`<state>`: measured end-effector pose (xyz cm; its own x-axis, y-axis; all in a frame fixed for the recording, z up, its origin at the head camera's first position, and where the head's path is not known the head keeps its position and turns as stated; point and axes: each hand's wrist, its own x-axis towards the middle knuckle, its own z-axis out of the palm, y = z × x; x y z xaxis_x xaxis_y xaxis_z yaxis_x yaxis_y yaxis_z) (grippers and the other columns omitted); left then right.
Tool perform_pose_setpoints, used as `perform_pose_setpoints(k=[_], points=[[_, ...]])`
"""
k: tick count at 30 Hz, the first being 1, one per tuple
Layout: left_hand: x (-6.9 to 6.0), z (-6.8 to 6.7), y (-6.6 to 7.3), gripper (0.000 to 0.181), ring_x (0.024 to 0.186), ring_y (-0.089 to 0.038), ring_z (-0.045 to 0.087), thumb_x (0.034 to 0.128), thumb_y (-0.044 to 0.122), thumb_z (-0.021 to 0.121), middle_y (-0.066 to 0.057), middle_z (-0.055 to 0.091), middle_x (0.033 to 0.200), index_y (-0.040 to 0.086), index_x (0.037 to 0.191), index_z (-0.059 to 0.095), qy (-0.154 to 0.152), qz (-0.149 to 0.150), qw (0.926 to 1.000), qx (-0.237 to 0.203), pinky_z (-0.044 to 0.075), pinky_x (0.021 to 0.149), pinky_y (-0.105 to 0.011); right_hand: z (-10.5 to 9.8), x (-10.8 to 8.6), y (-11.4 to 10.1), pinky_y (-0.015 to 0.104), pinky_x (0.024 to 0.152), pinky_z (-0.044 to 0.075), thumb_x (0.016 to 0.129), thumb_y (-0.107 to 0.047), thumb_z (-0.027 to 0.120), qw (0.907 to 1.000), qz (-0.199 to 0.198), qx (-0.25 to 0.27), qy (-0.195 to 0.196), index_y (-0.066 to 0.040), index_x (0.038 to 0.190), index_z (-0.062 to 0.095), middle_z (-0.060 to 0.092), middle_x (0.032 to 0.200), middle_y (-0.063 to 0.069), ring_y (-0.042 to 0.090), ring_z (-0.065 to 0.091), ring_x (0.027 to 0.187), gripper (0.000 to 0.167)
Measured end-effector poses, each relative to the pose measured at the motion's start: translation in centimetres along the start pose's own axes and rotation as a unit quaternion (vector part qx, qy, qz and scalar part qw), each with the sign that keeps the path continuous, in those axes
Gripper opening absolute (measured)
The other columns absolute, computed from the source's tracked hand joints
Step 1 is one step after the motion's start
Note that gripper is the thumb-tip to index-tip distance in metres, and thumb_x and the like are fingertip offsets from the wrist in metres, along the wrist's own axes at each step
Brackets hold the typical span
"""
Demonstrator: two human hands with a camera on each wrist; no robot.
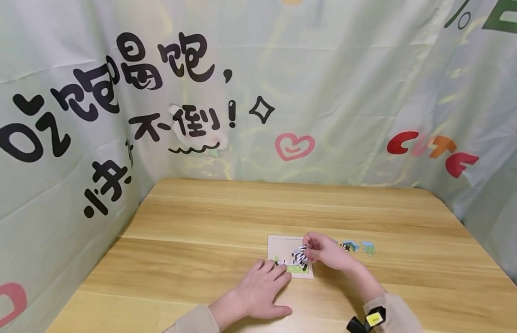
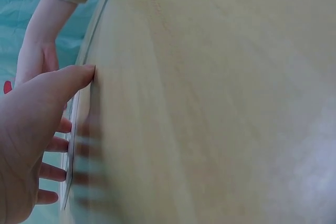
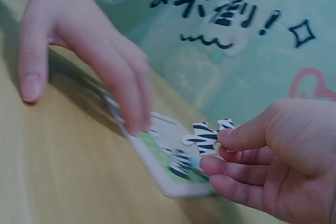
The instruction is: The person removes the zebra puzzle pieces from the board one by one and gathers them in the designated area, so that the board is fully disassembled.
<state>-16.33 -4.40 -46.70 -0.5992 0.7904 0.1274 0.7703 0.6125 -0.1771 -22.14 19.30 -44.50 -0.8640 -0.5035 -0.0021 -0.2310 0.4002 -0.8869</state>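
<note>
A small puzzle board (image 1: 283, 247) with a raised rim lies on the table, its lower part filled with pieces showing green grass and black-and-white stripes. My right hand (image 1: 327, 250) pinches a zebra-striped puzzle piece (image 3: 203, 139) between thumb and fingers, just above the board's right side. In the right wrist view the piece's knobs and notches stick out past the thumb. My left hand (image 1: 264, 289) rests with spread, straight fingers at the board's lower left edge, fingertips touching it. From the left wrist view the board (image 2: 68, 166) shows only edge-on.
Several loose puzzle pieces (image 1: 368, 248) lie right of the board, partly hidden behind my right hand. The wooden table (image 1: 191, 217) extends to a printed cloth curtain (image 1: 345, 92) at the back and sides. A black strap device (image 1: 366, 320) sits on the right wrist.
</note>
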Motion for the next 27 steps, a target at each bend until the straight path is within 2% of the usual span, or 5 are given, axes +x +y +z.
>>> perform_pose_setpoints(k=[4,11,16,21,27], points=[[0.0,-0.1,0.0,0.069,0.111,-0.015,0.042,0.0813,0.071,0.041,0.003,0.046,0.13,0.022,0.129,0.048,-0.004,-0.002,1.0,0.001,0.035,0.094,-0.04,-2.2,-1.5,0.5,0.032,0.061,0.052,0.088,-0.003,0.057,0.9999,0.008,0.0,0.008,0.003,0.096,0.052,0.056,0.078,0.01,0.022,0.058,0.069,0.011],[-0.1,0.0,0.0,0.07,0.114,-0.016,0.041,0.0828,0.071,0.038,0.002,0.044,0.133,0.021,0.132,0.046,-0.009,0.0,1.0,0.0,0.035,0.096,-0.041,-6.3,-5.0,2.0,0.026,0.049,0.046,0.086,-0.002,0.059,0.9998,0.006,-0.015,0.014,0.007,0.098,0.055,0.055,0.073,0.008,0.011,0.05,0.058,0.015],[-0.2,-0.1,0.0,0.07,0.116,-0.017,0.04,0.0828,0.07,0.039,0.001,0.044,0.134,0.021,0.133,0.046,-0.013,-0.002,0.9999,-0.007,0.035,0.096,-0.042,-8.3,-7.0,3.1,0.024,0.048,0.043,0.087,-0.002,0.057,0.9991,0.033,-0.028,-0.004,0.007,0.1,0.057,0.056,0.071,0.006,0.009,0.05,0.058,0.016],[-0.2,-0.2,0.0,0.071,0.118,-0.018,0.039,0.083,0.07,0.039,0.001,0.043,0.136,0.021,0.134,0.045,-0.027,-0.007,0.9995,-0.014,0.034,0.098,-0.042,-8.7,-7.6,3.8,0.024,0.048,0.044,0.086,-0.007,0.061,0.9962,0.061,-0.061,-0.006,0.004,0.099,0.059,0.055,0.069,0.001,0.008,0.05,0.056,0.017],[-0.2,-0.2,0.0,0.071,0.118,-0.017,0.039,0.0837,0.07,0.037,0.002,0.042,0.136,0.021,0.135,0.044,-0.028,-0.004,0.9996,-0.01,0.034,0.097,-0.041,-7.6,-7.5,4.0,0.024,0.048,0.043,0.079,-0.011,0.071,0.9894,0.085,-0.106,0.052,0.0,0.09,0.057,0.054,0.074,0.003,0.01,0.048,0.059,0.022]])
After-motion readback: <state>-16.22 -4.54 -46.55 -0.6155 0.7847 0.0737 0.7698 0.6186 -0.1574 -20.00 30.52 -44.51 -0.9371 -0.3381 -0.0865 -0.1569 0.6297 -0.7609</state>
